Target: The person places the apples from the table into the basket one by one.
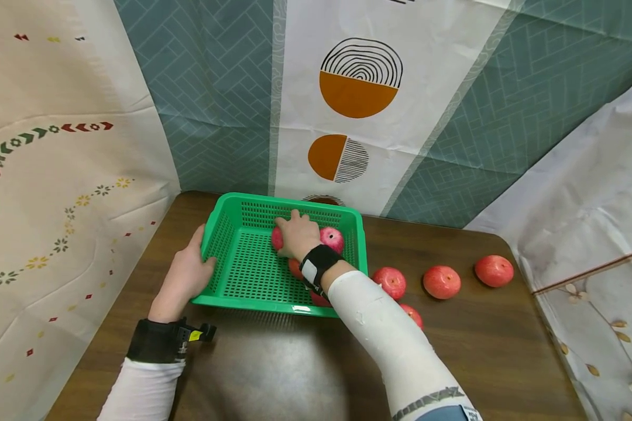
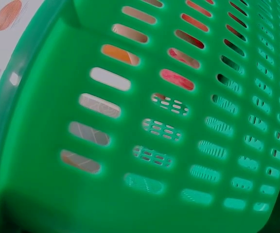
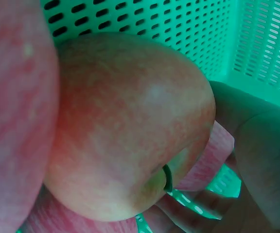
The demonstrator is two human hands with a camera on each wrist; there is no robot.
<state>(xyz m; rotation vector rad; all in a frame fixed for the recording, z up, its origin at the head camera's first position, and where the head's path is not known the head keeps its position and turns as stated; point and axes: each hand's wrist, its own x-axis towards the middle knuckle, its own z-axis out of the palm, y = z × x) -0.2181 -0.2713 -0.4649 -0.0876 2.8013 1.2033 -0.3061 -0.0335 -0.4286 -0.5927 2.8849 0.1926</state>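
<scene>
A green perforated plastic basket (image 1: 289, 305) stands on the table with several red apples in its right half. My left hand (image 1: 188, 270) grips the basket's left rim, thumb on the inner side and fingers outside; the left wrist view shows only the slotted green wall (image 2: 43, 121). Inside the basket, my right hand (image 1: 299, 235) reaches down and holds a red apple (image 1: 277, 238) around its side. In the right wrist view the thumb (image 3: 266, 145) lies against that apple (image 3: 210, 158), partly hidden behind a nearer apple (image 3: 130, 126). Another apple (image 1: 332, 239) sits right of the hand.
On the brown wooden table (image 1: 479, 333), several loose apples lie right of the basket, among them one (image 1: 389, 283) close to its wall and another (image 1: 494, 271) farthest right. Patterned cloth (image 1: 221, 105) hangs behind the table and at both sides.
</scene>
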